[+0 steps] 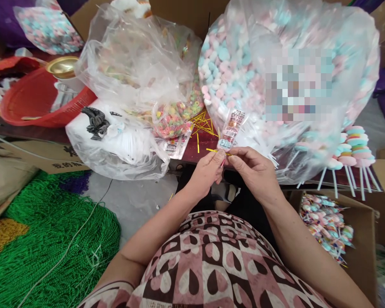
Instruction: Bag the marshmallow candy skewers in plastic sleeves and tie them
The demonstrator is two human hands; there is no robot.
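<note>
In the head view my left hand is closed on the gathered neck of a small printed clear candy bag, which stands up above the fingers with pastel candy inside. A gold twist tie crosses at that neck. Pinched against its other side is my right hand, thumb and forefinger together. Behind the hands more gold twist ties lie in a loose pile on the dark red table. The lower end of the small bag is mostly hidden by my fingers.
A large bag of pastel marshmallows stands at the back right. Marshmallow sticks lie at the table's right edge, above a cardboard box of wrapped candies. Leftward are a bag of ring candies, a red basket and green cords.
</note>
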